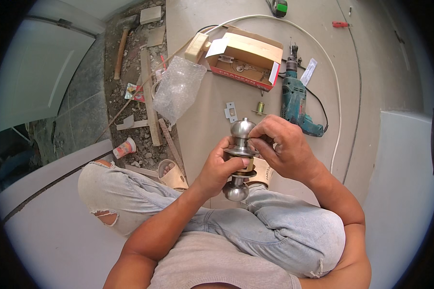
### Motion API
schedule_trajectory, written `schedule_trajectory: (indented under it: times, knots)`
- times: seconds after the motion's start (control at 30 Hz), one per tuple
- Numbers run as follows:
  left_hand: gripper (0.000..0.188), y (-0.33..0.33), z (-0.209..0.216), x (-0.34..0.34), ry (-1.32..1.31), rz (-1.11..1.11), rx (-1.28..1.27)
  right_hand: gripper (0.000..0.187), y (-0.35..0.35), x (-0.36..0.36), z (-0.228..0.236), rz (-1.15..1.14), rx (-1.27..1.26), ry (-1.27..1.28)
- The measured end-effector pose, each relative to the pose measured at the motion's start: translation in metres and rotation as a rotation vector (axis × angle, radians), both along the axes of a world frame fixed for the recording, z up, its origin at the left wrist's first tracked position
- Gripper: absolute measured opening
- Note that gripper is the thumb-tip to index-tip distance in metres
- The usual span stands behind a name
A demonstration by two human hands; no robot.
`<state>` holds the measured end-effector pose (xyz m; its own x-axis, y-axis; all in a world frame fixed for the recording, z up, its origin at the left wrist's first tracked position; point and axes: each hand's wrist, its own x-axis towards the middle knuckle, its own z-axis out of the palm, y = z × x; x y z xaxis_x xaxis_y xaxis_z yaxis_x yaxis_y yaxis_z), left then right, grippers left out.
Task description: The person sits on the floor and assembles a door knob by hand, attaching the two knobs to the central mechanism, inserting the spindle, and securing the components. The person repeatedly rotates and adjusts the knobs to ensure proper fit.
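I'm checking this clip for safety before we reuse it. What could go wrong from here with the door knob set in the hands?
1. The left hand alone grips the door knob set mid-body, held in the air over the lap; it might slip and drop.
2. The right hand pinches at the rim plate, so fingertips could get nipped.
3. The small latch parts lie loose on the floor beside the drill and may get lost.

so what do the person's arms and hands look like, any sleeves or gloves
Both arms are bare from shoulder to wrist: no sleeves show, only a sleeveless light grey top at the bottom edge. The left hand and right hand are bare too, with no gloves. No watch, ring or wristband is visible on either.
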<state>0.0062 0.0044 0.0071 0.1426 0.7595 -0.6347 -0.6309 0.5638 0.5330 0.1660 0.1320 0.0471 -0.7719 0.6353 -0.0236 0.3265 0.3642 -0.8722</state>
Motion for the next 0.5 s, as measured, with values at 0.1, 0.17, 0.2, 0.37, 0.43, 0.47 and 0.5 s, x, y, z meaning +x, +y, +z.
schedule_trajectory:
  times: [0.1,0.17,0.2,0.37,0.43,0.47,0.5]
  knots:
    - [0.054,-0.0005,-0.0007,0.0,-0.002,-0.002,0.002,0.013,0.0,-0.0007,-0.0003,0.009,0.007,-0.004]
    - [0.054,0.0,0.0006,-0.0004,-0.009,-0.005,-0.007,0.013,-0.0001,-0.0012,-0.0005,0.013,0.019,-0.002]
    - [0.054,-0.0001,0.0008,-0.0006,-0.005,-0.008,-0.004,0.013,-0.0004,-0.0015,-0.0003,0.015,0.02,-0.008]
    - [0.053,0.0009,0.0038,0.0017,0.013,0.008,-0.001,0.014,-0.001,-0.001,-0.0016,0.02,0.036,-0.016]
    - [0.053,0.0009,0.0035,0.0016,0.016,0.002,0.0,0.014,-0.0019,-0.0013,-0.0015,0.012,0.03,-0.013]
    - [0.053,0.0009,0.0032,0.0017,0.017,-0.001,0.0,0.014,-0.0024,-0.0014,-0.0015,0.007,0.028,-0.011]
    - [0.053,0.0007,0.0028,0.0019,0.022,-0.003,0.002,0.015,-0.0029,-0.0018,-0.001,0.007,0.038,-0.013]
